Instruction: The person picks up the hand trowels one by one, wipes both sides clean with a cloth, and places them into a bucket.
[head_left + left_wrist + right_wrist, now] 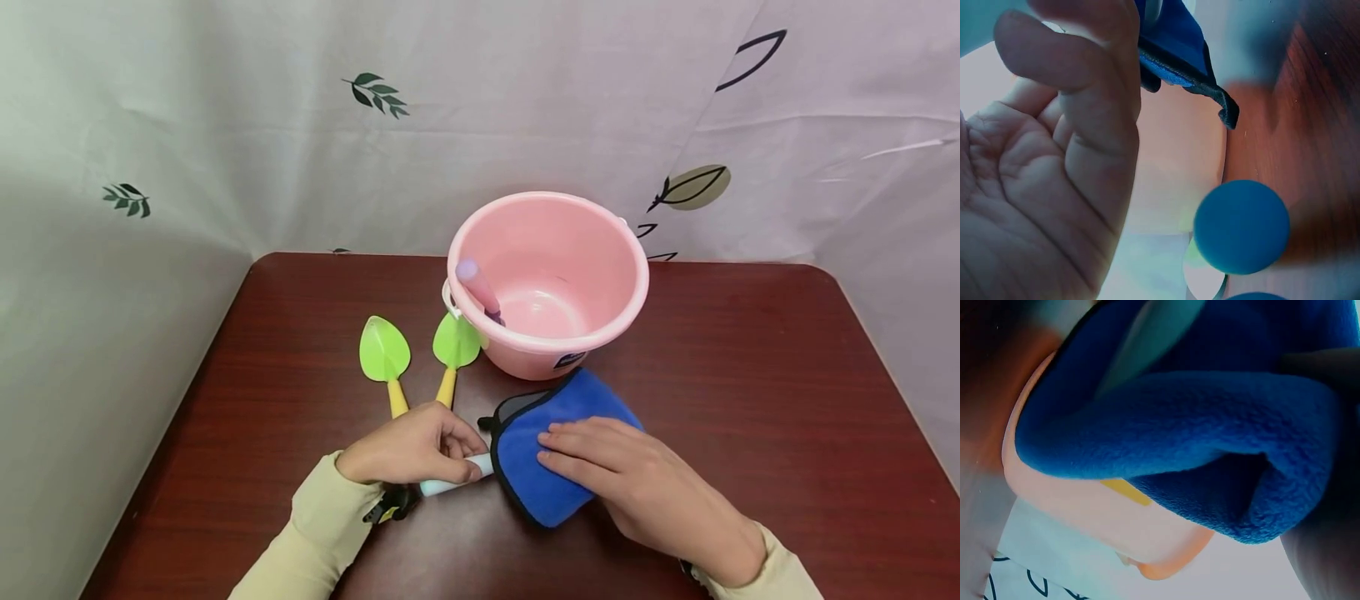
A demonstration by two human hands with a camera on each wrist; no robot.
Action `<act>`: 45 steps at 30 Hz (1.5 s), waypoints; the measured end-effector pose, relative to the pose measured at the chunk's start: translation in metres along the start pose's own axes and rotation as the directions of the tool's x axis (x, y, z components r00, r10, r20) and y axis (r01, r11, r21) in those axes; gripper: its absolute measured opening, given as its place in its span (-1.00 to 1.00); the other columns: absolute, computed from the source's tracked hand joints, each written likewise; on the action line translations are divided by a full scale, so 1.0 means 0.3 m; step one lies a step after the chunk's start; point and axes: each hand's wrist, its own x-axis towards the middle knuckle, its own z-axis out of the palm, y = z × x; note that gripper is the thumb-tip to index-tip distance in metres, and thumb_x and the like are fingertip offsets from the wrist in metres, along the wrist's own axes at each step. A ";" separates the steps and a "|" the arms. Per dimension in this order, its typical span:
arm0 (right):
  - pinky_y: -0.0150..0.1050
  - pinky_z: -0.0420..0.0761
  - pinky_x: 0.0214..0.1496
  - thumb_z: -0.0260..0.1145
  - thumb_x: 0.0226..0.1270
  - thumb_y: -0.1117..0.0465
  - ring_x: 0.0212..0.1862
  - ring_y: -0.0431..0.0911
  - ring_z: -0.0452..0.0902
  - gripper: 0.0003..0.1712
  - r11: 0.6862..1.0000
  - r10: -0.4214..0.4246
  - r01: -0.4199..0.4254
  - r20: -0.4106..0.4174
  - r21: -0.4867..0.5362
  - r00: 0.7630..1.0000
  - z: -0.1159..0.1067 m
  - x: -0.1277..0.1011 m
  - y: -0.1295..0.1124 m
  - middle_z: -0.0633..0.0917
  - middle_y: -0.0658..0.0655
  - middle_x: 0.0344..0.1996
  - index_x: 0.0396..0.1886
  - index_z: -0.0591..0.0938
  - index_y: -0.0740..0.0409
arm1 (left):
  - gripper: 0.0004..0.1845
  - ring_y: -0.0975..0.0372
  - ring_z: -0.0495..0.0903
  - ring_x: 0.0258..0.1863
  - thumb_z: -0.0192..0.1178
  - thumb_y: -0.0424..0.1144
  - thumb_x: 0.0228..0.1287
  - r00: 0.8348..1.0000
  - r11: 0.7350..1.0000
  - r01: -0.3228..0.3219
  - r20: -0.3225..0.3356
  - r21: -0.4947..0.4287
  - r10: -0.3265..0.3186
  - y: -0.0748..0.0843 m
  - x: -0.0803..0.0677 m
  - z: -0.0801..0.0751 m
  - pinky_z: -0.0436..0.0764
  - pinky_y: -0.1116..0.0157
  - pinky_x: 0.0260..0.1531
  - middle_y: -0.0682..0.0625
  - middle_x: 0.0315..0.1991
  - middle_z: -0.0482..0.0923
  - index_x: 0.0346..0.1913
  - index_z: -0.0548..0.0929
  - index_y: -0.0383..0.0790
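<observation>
My left hand [416, 446] pinches a light blue handle [480, 465] between thumb and fingers. The handle's far end goes under a blue cloth [532, 467] with black edging, so the rest of that tool is hidden. On the cloth lies my right hand [645, 483], fingers across its top and thumb out of sight. In the right wrist view the plush cloth [1197, 419] is folded over, with a long pale-teal piece [1154, 344] inside the fold. Beyond my left hand are two trowels with green blades, the left trowel [385, 350] and the right trowel [456, 340], both with yellow handles.
Behind the cloth stands a pink bucket [551, 342] with a white handle fitting. A tool with a pink and purple handle [480, 287] leans inside it. The dark red table [765, 375] meets a leaf-print curtain [525, 125] at the back.
</observation>
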 end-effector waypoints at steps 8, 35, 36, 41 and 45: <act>-0.28 0.31 0.42 -0.32 0.66 0.12 0.35 -0.15 0.45 -0.42 0.997 0.077 -0.080 0.124 0.014 0.989 0.021 -0.012 -0.013 0.56 -0.03 0.31 0.29 0.61 0.00 | -0.87 0.40 0.53 -0.59 0.36 -0.35 0.13 0.998 0.998 -0.060 -0.019 0.000 0.060 0.004 -0.007 -0.007 0.54 0.43 -0.49 0.20 -0.60 0.58 -0.23 0.79 -0.17; -0.17 0.43 0.34 0.39 -0.07 0.58 0.26 -0.06 0.55 -0.26 0.990 0.142 -0.142 0.113 0.000 0.983 0.002 -0.027 0.015 0.65 0.01 0.20 0.19 0.69 0.03 | -0.86 0.36 0.55 -0.57 0.37 -0.34 0.16 0.993 0.993 -0.116 -0.010 -0.012 0.116 -0.004 -0.029 -0.045 0.55 0.40 -0.54 0.17 -0.57 0.60 -0.21 0.80 -0.13; -0.17 0.44 0.34 0.38 -0.06 0.58 0.26 -0.06 0.55 -0.27 0.989 0.146 -0.147 0.112 -0.001 0.983 0.002 -0.028 0.017 0.65 0.01 0.20 0.18 0.69 0.03 | -0.86 0.36 0.55 -0.57 0.37 -0.34 0.16 0.994 0.994 -0.113 -0.011 -0.012 0.113 -0.004 -0.029 -0.046 0.54 0.41 -0.54 0.17 -0.57 0.60 -0.21 0.80 -0.13; -0.10 0.50 0.29 0.41 -0.05 0.57 0.26 -0.06 0.55 -0.29 0.987 0.162 -0.163 0.120 -0.007 0.979 0.002 -0.030 0.021 0.65 0.00 0.20 0.17 0.69 0.02 | -0.87 0.34 0.55 -0.57 0.38 -0.33 0.17 0.995 0.995 -0.102 -0.009 -0.009 0.102 -0.005 -0.029 -0.049 0.54 0.40 -0.55 0.15 -0.57 0.61 -0.21 0.81 -0.13; -0.12 0.48 0.30 0.14 0.41 0.41 0.24 -0.04 0.56 -0.57 0.989 0.149 -0.148 0.105 -0.016 0.983 0.003 -0.032 0.024 0.66 0.02 0.19 0.17 0.69 0.04 | -0.86 0.34 0.56 -0.57 0.38 -0.33 0.16 0.995 0.995 -0.096 -0.007 -0.001 0.096 -0.005 -0.032 -0.054 0.55 0.39 -0.54 0.15 -0.57 0.61 -0.21 0.81 -0.13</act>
